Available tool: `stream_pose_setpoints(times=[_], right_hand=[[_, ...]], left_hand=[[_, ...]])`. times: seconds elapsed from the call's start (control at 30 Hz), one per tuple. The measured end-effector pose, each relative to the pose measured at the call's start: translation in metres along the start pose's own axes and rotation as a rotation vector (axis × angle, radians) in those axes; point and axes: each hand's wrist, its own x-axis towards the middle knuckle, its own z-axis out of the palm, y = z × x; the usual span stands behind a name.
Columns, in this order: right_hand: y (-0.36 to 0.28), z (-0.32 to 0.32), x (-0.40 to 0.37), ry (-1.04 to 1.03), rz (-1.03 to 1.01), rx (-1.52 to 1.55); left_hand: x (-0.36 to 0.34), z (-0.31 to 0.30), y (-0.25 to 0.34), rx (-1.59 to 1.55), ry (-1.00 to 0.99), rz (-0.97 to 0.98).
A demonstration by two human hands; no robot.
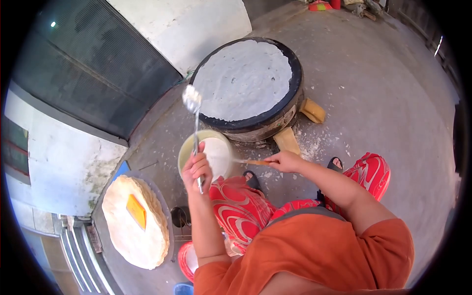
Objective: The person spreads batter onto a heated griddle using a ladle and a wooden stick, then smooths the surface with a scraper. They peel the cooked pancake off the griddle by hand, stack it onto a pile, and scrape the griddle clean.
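My left hand (pixel 197 171) is wrapped round the handle of a metal ladle (pixel 196 128), raised upright with pale batter clinging to its bowl. Fingers closed, my right hand (pixel 286 162) grips a wooden-handled tool (pixel 255 162) whose blurred far end overlaps the bucket's rim. That bucket (pixel 186 147) contains white batter and stands between my feet and the griddle. On the round black griddle (pixel 298 73) lies a wide, thin sheet of pale batter (pixel 246 81) with a few small holes.
To the left, a tall stack of flatbreads (pixel 130 231) carries an orange-yellow flat piece (pixel 136 212). Yellowish blocks (pixel 312 111) sit at the griddle's base. Pale crumbs dot the concrete floor (pixel 378 123). A dark screened door (pixel 93 64) stands at the upper left.
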Motion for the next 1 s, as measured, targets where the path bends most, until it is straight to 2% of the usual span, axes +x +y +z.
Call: stream_pose_setpoints(times=[0.07,0.13,0.17,0.2,0.33,0.53,0.6,0.63,0.73,0.8,0.93,1.0], right_hand=[[-0.029,-0.021,-0.013,-0.045,-0.025,-0.083],[-0.048,-0.055,-0.013,0.066,0.410,0.419],[-0.029,-0.061,-0.009,0.181,0.368,0.405],[-0.010,-0.068,-0.006,0.295,0.325,0.389],[0.005,-0.093,0.002,0.460,0.393,0.380],[0.014,-0.098,0.014,0.503,0.457,0.312],[0.009,-0.099,0.018,0.505,0.605,0.360],[0.014,-0.096,0.020,0.505,0.607,0.358],[0.029,-0.088,0.025,0.509,0.539,0.193],[0.032,-0.085,0.027,0.502,0.405,-0.310],[0.006,-0.086,0.018,0.443,0.452,-0.315],[0.024,-0.088,0.013,0.515,0.380,0.112]], left_hand=[[-0.024,-0.010,0.026,0.099,0.183,0.089],[-0.047,-0.026,0.049,0.134,0.341,0.145],[-0.059,-0.039,0.061,0.133,0.341,0.136],[-0.069,-0.054,0.072,0.154,0.440,0.176],[-0.098,-0.100,0.091,0.140,0.672,0.255],[-0.113,-0.148,0.105,0.132,0.808,0.256],[-0.112,-0.153,0.103,0.118,0.804,0.255],[-0.111,-0.154,0.101,0.110,0.816,0.261],[-0.107,-0.158,0.101,0.114,0.837,0.253],[-0.104,-0.165,0.103,0.125,0.840,0.241],[-0.101,-0.202,0.126,0.123,0.770,0.160],[-0.096,-0.213,0.129,0.152,0.752,0.118]])
